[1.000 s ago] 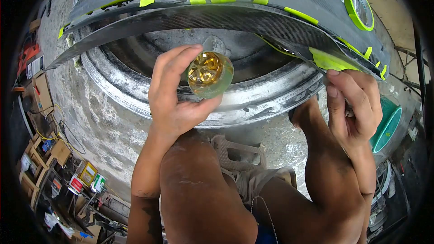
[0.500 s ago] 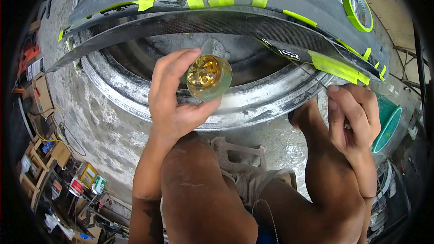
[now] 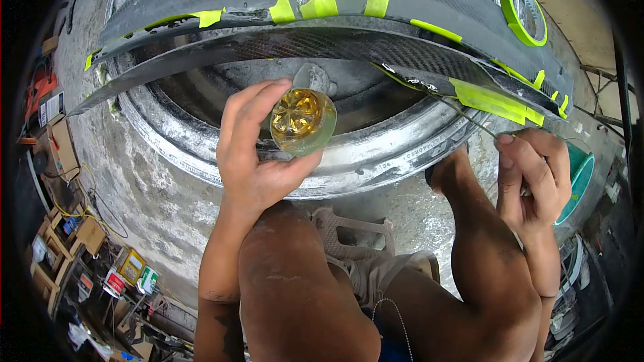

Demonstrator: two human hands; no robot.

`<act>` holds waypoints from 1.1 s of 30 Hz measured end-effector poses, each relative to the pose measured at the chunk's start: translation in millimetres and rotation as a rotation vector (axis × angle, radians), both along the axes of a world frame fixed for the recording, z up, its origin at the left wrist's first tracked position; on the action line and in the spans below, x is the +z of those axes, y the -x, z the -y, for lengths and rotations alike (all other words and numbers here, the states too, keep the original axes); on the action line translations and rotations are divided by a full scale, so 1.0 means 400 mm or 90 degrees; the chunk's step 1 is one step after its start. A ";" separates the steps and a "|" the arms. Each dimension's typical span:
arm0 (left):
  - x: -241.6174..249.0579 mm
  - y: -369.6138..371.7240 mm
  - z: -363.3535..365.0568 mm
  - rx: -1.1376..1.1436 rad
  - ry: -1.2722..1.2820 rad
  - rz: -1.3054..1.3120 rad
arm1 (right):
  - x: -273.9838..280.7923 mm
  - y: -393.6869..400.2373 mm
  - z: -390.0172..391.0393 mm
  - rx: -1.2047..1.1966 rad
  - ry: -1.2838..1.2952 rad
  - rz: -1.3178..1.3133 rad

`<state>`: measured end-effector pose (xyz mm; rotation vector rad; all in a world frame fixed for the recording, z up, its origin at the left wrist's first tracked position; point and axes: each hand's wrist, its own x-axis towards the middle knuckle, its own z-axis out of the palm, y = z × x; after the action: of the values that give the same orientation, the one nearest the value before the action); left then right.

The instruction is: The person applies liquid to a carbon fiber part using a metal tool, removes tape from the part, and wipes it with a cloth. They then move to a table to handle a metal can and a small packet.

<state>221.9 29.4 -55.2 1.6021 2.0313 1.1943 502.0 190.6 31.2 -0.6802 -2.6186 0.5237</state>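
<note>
My left hand [image 3: 245, 141] is wrapped round a small clear cup [image 3: 325, 124] with amber liquid in it, held upright above the wheel-like rim. In my right hand [image 3: 535, 177] a thin stick [image 3: 475, 121] is pinched between thumb and fingers. Its far end meets the lower edge of a curved carbon fibre panel [image 3: 335, 43], at a glossy wet-looking patch [image 3: 416, 83]. Beside that patch runs a wide strip of yellow-green tape [image 3: 490, 99]. Several smaller tape pieces [image 3: 319, 4] stick to the panel's seam farther up.
A large dusty tyre [image 3: 376, 166] supports the panel from below. The tape roll [image 3: 524, 13] lies on the panel's upper right. A green bucket [image 3: 578, 184] stands right of my right hand. A plastic stool [image 3: 352, 231] is under me. Cans and wood scraps [image 3: 90, 231] clutter the left.
My right hand has drawn slightly right, and more of the stick shows. My left hand still holds the cup. The whole view has shifted a little.
</note>
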 end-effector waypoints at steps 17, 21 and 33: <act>0.000 0.001 0.001 -0.010 0.012 -0.003 | -0.048 0.085 -0.016 0.048 -0.002 -0.087; 0.001 0.002 0.001 -0.010 0.016 0.012 | -0.037 0.089 -0.013 0.082 -0.014 -0.047; 0.001 0.006 0.006 -0.034 -0.004 0.001 | -0.056 0.082 -0.008 0.047 -0.021 -0.086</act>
<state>219.6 27.1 -54.6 1.6464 1.9726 1.1843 469.3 193.8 9.0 -0.5202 -2.5275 0.5284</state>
